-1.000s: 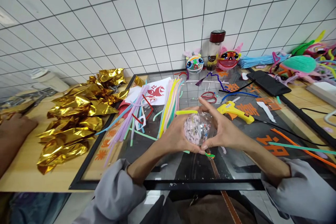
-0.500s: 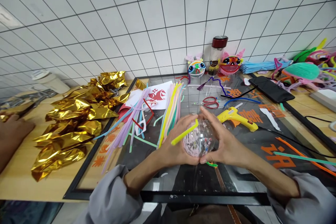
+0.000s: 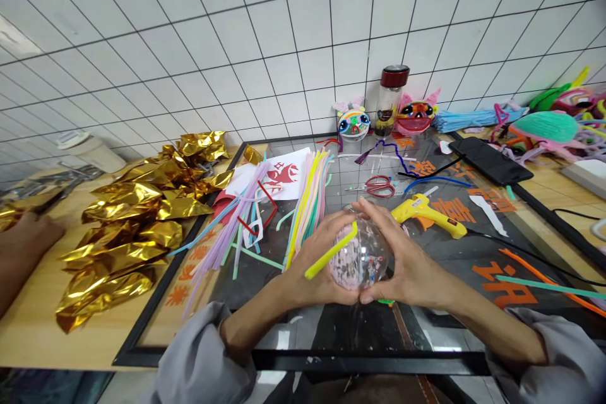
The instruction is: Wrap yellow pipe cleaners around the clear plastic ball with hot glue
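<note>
Our left hand (image 3: 317,265) and right hand (image 3: 409,262) clamp a clear, round plastic ball (image 3: 364,259) — one on each side — above the black-framed glass tabletop (image 3: 255,284). A bent yellow fuzzy stem (image 3: 331,252) crosses the left hand and the ball. Rightward lies a yellow plastic glue gun (image 3: 438,216); leftward, a bundle of pastel fuzzy stems (image 3: 307,202), then crumpled gold foil (image 3: 142,202).
</note>
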A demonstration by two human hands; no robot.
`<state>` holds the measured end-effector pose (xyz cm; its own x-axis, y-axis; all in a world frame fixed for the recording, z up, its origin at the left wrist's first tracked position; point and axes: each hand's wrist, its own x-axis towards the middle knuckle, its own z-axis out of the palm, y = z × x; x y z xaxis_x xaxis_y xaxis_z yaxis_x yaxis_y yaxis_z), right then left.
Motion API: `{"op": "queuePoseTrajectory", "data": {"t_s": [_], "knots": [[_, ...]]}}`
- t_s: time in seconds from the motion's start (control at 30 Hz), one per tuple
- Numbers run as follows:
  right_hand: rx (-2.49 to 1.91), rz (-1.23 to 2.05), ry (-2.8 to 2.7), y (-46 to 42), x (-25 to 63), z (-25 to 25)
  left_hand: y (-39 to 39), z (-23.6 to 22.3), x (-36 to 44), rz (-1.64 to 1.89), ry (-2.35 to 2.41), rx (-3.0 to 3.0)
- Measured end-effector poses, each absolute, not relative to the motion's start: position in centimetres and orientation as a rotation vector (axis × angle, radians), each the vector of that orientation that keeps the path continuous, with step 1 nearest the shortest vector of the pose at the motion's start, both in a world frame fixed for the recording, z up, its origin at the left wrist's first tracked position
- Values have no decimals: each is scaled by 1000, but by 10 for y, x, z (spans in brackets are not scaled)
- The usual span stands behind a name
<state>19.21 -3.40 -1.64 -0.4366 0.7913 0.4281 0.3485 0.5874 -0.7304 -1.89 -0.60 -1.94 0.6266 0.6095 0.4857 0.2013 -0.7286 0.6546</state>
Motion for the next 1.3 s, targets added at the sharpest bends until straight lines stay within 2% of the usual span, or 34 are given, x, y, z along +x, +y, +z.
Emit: {"op": "queuePoseTrajectory", "data": {"t_s": [0.27,0.63,0.87,1.1,1.3], "knots": [[-900,831,-2109,-32,195,-8,-5,-19,-19,998,674,2260],[-993,881,-1808,-37,195,-1,-10,-8,-15,964,762,2214],[-1060,1090,-1646,-34,192,-1,-7,-12,-19,910,792,2188],[-1049,1082,-1617,-31,192,-3,-1,-21,-20,933,688,2167],[-1077,1051,-1623,-30,190,-2,-4,-11,-20,867,700,2070]]}}
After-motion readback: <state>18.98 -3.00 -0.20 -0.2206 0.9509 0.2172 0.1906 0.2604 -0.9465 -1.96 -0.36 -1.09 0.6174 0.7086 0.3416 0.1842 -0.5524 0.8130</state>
